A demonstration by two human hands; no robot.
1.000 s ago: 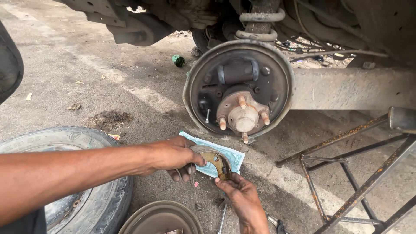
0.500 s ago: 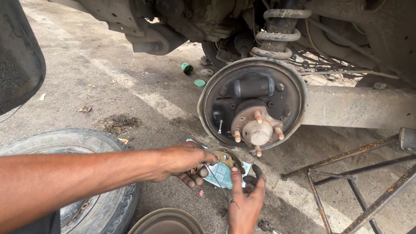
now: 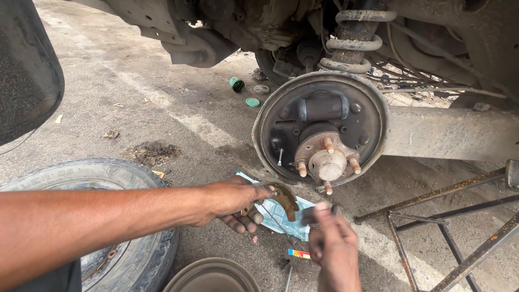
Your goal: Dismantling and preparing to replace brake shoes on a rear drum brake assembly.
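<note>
left hand (image 3: pixel 232 203) has its grip closed round the low end of the curved brake shoe (image 3: pixel 282 196), which arcs up-right toward the hub (image 3: pixel 327 162) just above, while the blurry right hand (image 3: pixel 332 249) sits right below, can't tell its grip.

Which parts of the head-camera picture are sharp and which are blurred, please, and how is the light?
Head view: even daylight, no harsh glare; the brake backing plate and tyre are sharp; the right hand is motion-blurred; the left hand, holding the brake shoe, is fairly crisp; the underbody lies in shade.
</note>
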